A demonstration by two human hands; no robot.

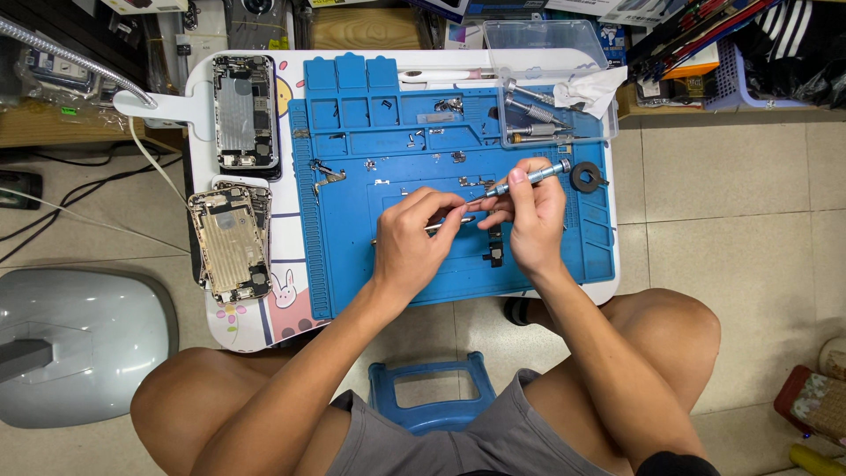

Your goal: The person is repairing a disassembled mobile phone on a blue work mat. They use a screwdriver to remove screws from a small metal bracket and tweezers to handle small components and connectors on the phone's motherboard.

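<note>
Tiled floor is seen all round a small white table (199,97), and most of its top is covered by a blue work mat (352,256) with moulded compartments along its upper and left edges. Two opened phone bodies (236,185) are laid at the left of the mat, one above the other, their insides bared, so the stripping down looks well advanced. A clear plastic box (546,53) is set at the mat's upper right corner, with spare screwdrivers (529,110) lying by it and a black ring (587,176) just to its lower right. Tiny screws and brackets (414,141) are scattered across the upper compartments, already sorted out of the phones, it seems. At mid-mat the two hands are brought close together: tweezers (445,226) are pinched in the left hand (407,247), and a slim silver screwdriver (529,179) is gripped in the right hand (533,225), its tip pointed down-left. A small dark part (494,251) is lying just under the right hand; whether it is touched cannot be told. Fine work on that small piece appears to be what remains.
</note>
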